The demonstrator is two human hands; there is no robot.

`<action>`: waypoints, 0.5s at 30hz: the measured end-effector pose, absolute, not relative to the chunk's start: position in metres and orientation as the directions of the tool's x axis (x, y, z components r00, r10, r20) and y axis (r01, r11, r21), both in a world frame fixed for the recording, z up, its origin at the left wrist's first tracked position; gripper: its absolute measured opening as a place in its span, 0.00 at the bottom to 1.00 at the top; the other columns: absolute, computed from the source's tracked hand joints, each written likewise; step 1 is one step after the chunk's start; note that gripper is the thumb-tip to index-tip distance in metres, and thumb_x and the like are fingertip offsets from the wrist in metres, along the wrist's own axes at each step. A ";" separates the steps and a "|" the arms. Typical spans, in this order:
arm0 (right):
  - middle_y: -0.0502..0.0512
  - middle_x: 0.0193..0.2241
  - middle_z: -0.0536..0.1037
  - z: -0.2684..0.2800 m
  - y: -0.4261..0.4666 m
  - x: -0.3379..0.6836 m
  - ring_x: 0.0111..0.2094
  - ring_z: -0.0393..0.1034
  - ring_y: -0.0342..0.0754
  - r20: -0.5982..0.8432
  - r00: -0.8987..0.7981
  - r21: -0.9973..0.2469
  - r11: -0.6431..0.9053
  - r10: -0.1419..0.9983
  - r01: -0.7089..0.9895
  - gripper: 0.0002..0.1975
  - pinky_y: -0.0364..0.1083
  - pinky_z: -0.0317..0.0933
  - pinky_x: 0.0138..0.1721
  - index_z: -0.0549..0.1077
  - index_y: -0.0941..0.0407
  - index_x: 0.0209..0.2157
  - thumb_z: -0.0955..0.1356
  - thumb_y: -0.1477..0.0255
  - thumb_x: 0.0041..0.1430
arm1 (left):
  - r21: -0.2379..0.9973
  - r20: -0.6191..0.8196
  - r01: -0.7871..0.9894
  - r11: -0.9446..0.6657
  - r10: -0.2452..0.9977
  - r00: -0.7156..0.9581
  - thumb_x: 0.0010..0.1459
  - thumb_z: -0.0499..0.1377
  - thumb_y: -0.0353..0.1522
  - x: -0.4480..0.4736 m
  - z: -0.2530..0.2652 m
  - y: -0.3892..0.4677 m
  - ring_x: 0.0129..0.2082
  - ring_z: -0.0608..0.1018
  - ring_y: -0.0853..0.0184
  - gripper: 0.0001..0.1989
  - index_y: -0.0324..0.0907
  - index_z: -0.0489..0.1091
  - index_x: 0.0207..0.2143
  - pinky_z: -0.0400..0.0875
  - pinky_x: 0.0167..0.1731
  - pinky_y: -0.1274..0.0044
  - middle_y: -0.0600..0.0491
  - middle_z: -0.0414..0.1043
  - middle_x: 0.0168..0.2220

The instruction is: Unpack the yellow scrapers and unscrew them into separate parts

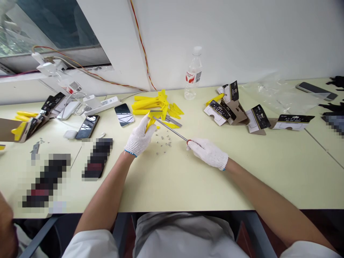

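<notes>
Pale table [172, 186], two bottles [192, 77], left fingers [151, 131] gripping one yellow cutter [150, 123], right fingers [191, 144] around one screwdriver [173, 131]

Plain white wall [242, 43] behind a long, pale yellow-green tabletop [188, 190] with thin dark seams; upper left, a grey-framed glass window [64, 23] showing green foliage; foreground, blue-grey chair armrests [259, 233].
</notes>
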State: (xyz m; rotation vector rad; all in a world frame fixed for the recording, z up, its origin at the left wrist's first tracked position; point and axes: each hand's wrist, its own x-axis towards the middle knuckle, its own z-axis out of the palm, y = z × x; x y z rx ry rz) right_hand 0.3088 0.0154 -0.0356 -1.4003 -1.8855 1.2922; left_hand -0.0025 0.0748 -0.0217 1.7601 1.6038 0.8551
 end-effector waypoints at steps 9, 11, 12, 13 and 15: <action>0.48 0.24 0.67 -0.033 0.014 0.308 0.26 0.61 0.47 -0.143 -0.369 -0.898 0.036 0.918 0.438 0.26 0.47 0.56 0.30 0.75 0.53 0.36 0.63 0.47 0.78 | 0.716 0.073 0.691 -0.097 0.995 0.064 0.72 0.58 0.42 -0.004 -0.017 0.074 0.28 0.76 0.68 0.30 0.45 0.72 0.72 0.75 0.33 0.75 0.53 0.83 0.39; 0.46 0.24 0.65 -0.032 0.012 0.310 0.22 0.55 0.44 -0.247 -0.423 -0.941 -0.112 0.872 0.318 0.27 0.45 0.50 0.25 0.73 0.53 0.37 0.63 0.44 0.77 | 0.691 0.097 0.713 -0.119 0.993 0.071 0.72 0.58 0.41 -0.005 -0.017 0.074 0.27 0.75 0.68 0.29 0.44 0.74 0.71 0.75 0.35 0.75 0.55 0.81 0.36; 0.45 0.23 0.65 -0.032 0.012 0.312 0.20 0.52 0.43 -0.313 -0.482 -0.946 -0.221 0.818 0.238 0.27 0.44 0.48 0.22 0.71 0.52 0.38 0.62 0.42 0.77 | 0.671 0.111 0.730 -0.129 0.991 0.074 0.72 0.58 0.41 -0.005 -0.016 0.074 0.27 0.75 0.68 0.28 0.44 0.74 0.71 0.76 0.36 0.75 0.55 0.80 0.34; 0.44 0.23 0.66 -0.033 0.011 0.314 0.18 0.50 0.42 -0.363 -0.553 -0.930 -0.330 0.750 0.162 0.27 0.44 0.45 0.20 0.69 0.52 0.39 0.62 0.42 0.77 | 0.652 0.123 0.745 -0.138 0.989 0.076 0.72 0.58 0.40 -0.005 -0.016 0.075 0.27 0.74 0.67 0.28 0.44 0.75 0.71 0.76 0.37 0.74 0.55 0.79 0.33; 0.44 0.22 0.68 -0.037 0.011 0.317 0.15 0.46 0.41 -0.384 -0.682 -0.876 -0.480 0.622 0.056 0.26 0.43 0.45 0.17 0.67 0.51 0.40 0.61 0.42 0.77 | 0.625 0.139 0.765 -0.155 0.986 0.087 0.72 0.58 0.40 -0.006 -0.016 0.075 0.28 0.76 0.66 0.29 0.42 0.75 0.70 0.78 0.40 0.74 0.54 0.79 0.33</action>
